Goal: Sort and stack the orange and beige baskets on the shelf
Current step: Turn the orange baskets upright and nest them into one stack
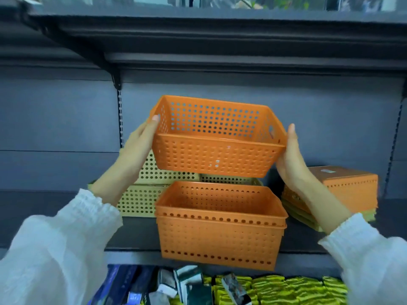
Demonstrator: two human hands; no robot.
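I hold an orange perforated basket [217,137] in the air between both hands, tilted with its opening toward me. My left hand [141,144] grips its left end, thumb on the rim. My right hand [290,157] grips its right end, thumb up along the rim. Directly below stands a stack of nested orange baskets [220,225] at the front edge of the dark shelf [136,234]. Behind it sit beige baskets [141,199], partly hidden. At the right lies an upside-down pile of orange baskets on beige ones [350,190].
A dark shelf board [220,23] overhangs above. The grey back panel has slotted uprights [120,119]. On the lower level lie yellow-green packets [286,289] and dark boxes [123,285]. The shelf surface left of the stack is bare.
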